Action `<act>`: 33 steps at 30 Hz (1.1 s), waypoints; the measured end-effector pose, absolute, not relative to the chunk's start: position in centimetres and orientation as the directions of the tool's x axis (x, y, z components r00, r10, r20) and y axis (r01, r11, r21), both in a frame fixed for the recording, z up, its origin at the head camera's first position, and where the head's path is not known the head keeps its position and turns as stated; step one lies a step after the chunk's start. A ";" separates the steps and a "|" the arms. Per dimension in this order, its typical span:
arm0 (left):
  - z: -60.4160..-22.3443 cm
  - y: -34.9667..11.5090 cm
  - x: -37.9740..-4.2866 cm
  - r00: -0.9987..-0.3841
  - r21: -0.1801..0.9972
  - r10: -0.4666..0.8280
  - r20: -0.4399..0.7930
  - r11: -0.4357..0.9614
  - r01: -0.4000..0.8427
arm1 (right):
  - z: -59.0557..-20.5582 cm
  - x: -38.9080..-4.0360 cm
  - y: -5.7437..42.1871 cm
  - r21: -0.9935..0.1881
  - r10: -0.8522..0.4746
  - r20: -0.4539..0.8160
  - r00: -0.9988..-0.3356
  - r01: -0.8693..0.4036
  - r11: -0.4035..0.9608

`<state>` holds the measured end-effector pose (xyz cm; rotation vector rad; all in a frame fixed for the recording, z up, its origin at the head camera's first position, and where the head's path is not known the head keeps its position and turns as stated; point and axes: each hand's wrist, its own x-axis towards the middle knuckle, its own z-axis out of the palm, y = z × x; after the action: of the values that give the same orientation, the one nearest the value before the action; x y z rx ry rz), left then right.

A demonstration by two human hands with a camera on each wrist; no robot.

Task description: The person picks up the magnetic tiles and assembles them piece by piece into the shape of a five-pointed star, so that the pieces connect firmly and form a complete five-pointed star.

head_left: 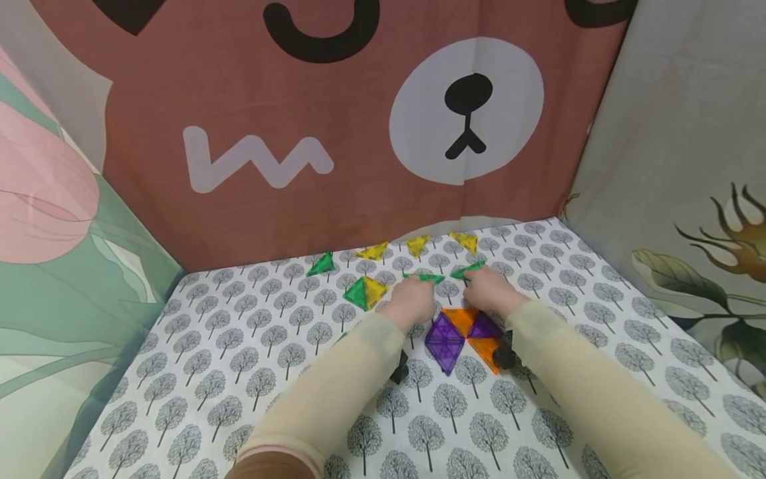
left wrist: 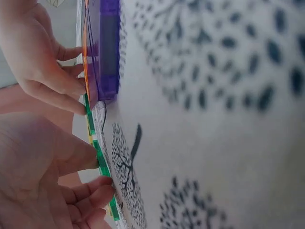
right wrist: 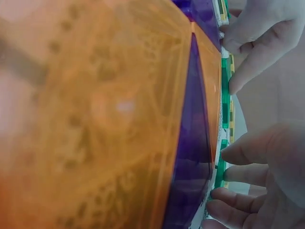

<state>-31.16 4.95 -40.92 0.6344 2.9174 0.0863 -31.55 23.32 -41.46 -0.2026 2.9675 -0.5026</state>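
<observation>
Out in front, my left hand (head_left: 413,303) has its thumb and fingertips on a green triangular magnetic tile (head_left: 432,277), pinching it flat on the cloth. To its right, my right hand (head_left: 492,291) pinches a second green triangular tile (head_left: 467,269) between thumb and fingers. Both tiles appear edge-on in the wrist views, the left one under the left thumb (left wrist: 90,157), the right one beside the right thumb (right wrist: 233,151). Between my forearms lies a flat cluster of purple tiles (head_left: 445,344) and orange tiles (head_left: 487,351), joined edge to edge.
Yellow triangular tiles (head_left: 417,245) lie in a row along the back edge. A green tile (head_left: 322,264) sits left of them, with a joined green-and-yellow pair (head_left: 365,293) nearer. Tree-print cloth (head_left: 263,332) covers the table; a bear-print curtain (head_left: 269,219) hangs behind it.
</observation>
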 end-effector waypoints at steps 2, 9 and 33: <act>-40.9 4.8 -31.1 -0.892 0.097 0.433 -0.126 0.901 0.424 | -41.4 -31.4 23.2 -0.285 -0.167 -0.079 -0.983 -0.138 0.948; -40.5 3.7 -31.1 -0.877 0.072 0.473 -0.084 0.881 0.468 | -40.9 -30.8 22.6 -0.245 -0.166 -0.072 -0.984 -0.144 0.959; -40.7 2.2 -31.6 -0.846 0.149 0.501 -0.184 0.865 0.479 | -41.2 -30.1 24.2 -0.304 -0.242 -0.054 -0.969 -0.215 0.928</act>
<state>-31.59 2.18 -40.70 0.7511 2.8220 0.1427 -30.09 24.18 -41.16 -0.3560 2.9948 -0.4574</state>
